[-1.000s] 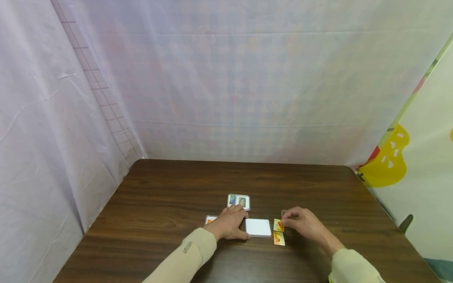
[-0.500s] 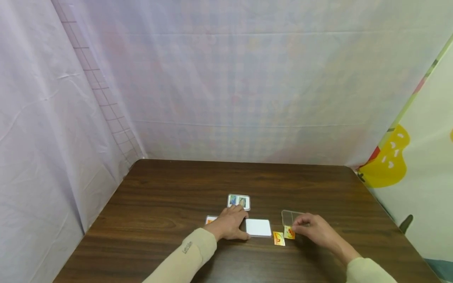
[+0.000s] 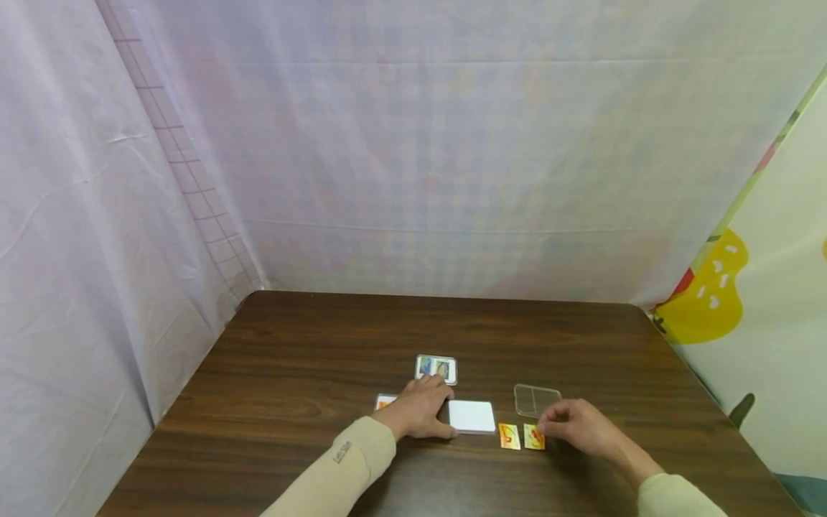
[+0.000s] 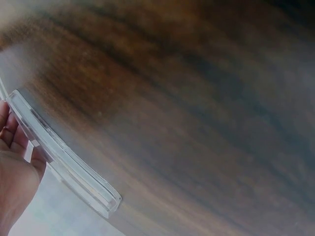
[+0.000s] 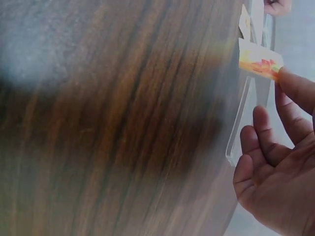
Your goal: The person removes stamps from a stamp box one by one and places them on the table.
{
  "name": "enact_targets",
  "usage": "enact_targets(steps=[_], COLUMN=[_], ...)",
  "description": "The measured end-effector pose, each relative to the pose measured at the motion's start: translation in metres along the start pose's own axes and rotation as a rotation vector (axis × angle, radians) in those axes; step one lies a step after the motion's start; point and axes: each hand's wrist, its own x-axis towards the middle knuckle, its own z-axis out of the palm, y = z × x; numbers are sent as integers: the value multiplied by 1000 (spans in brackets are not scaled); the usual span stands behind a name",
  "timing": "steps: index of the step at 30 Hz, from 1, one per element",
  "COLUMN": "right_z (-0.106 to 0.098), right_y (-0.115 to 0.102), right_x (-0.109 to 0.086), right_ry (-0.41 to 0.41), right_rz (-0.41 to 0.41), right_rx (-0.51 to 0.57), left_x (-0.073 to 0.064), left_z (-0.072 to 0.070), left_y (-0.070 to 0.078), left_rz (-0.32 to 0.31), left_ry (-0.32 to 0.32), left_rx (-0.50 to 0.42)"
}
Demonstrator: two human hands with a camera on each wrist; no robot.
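Note:
In the head view, my left hand (image 3: 420, 409) rests on the table with fingers spread, thumb and index fingertip right at the left corners of a clear case with a white face (image 3: 472, 416). The left wrist view has a clear case (image 4: 64, 152) edge-on beside the fingers. My right hand (image 3: 575, 424) pinches a small yellow-and-red picture card (image 3: 533, 436) by its right edge, between thumb and index finger; the card is tilted in the right wrist view. Beside it lies a similar yellow-orange card (image 3: 509, 436). Just behind these cards is a clear plastic lid (image 3: 536, 399).
A clear case with two pictures (image 3: 436, 368) lies behind my left hand. Another case with an orange picture (image 3: 384, 402) is partly hidden by that hand. All this stands on a dark wooden table (image 3: 310, 345), with pale curtains behind and at the left.
My right hand has moved the picture card right and toward me, from behind the other card to beside it, uncovering the clear lid. My left hand has stayed in place.

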Motion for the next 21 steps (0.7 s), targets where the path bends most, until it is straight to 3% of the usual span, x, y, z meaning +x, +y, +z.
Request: enact_targets(steps=[21], right_z=[16], right_y=[-1], right_x=[5], right_ry=[124], right_rz=[49], right_rx=[-186], left_x=[1], left_z=[3], left_y=[-2], left_rz=[6], left_ry=[12], left_rx=[6])
